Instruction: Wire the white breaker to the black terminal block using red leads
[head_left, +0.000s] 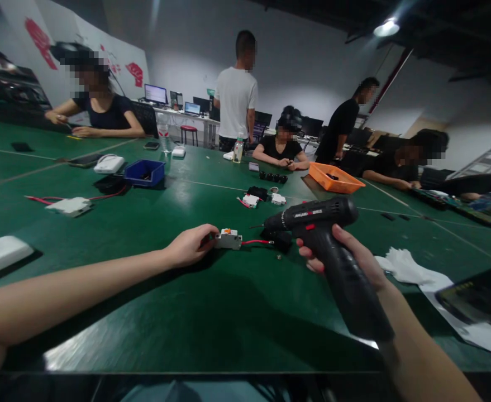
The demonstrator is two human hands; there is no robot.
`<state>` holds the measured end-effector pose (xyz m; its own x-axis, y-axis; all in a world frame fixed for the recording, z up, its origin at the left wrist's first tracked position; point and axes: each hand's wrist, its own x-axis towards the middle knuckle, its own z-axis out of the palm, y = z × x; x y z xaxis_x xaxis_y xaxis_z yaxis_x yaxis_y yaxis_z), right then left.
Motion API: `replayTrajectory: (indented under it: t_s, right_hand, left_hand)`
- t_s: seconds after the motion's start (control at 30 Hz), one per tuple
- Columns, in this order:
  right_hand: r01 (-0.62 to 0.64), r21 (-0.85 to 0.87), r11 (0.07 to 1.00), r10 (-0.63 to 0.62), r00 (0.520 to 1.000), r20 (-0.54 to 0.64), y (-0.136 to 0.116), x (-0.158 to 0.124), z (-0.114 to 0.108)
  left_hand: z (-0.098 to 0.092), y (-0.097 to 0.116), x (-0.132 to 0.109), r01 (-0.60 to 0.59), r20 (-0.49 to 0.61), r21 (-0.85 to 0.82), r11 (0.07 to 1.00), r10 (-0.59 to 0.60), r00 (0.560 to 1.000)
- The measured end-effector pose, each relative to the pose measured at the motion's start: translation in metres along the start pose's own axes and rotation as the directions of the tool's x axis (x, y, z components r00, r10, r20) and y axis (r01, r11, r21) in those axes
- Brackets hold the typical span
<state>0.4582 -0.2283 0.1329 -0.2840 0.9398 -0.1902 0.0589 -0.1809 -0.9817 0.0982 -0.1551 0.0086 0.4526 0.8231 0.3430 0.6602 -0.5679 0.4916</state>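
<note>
A big green counter (165,318) spreads out under everything, with a flat, shiny top. Far across it sits an orange basket (342,185) with sloping sides, probably plastic. Nearer is a chunky black drill (329,234). The right hand (360,254) is curled around its fat handle, gripping it. The drill has a long, round body and a thin metal tip (256,226). The left hand (192,245) pinches the left end of a white block (229,241), which sits near the middle of the counter.

I think the step is keeping the block still with the drill ready. The tip points toward the block but looks just off it. Moving it closer would call for a firm pinch and careful aim.

The block is hard and boxy. A bendy red wire (254,242) sticks out of its right side. An orange switch (228,231) sits on top. Smallest is a shiny metal bit (279,257), maybe a screw.
</note>
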Motion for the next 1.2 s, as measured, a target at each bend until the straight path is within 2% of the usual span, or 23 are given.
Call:
replayTrajectory:
  t_s: [0.27,0.57,1.0,1.2]
  right_hand:
    - [0.039,0.004,0.999,-0.039,0.997,0.073,0.003,-0.022,0.012]
    - [-0.008,0.145,0.989,-0.024,0.976,0.215,0.005,-0.019,0.017]
    - [0.016,0.123,0.992,-0.040,0.979,0.197,0.010,-0.022,0.024]
    - [0.018,0.115,0.993,-0.041,0.978,0.203,0.013,-0.019,0.019]
  left_hand:
    - [0.001,-0.001,0.002,0.016,0.019,0.005,1.000,-0.016,1.000]
    - [0.005,-0.002,0.004,0.079,0.023,-0.001,0.997,-0.079,0.997]
    - [0.004,-0.003,0.003,0.041,0.033,0.009,0.999,-0.041,0.999]
    - [0.002,0.001,0.003,0.012,0.020,0.037,0.999,-0.013,1.000]
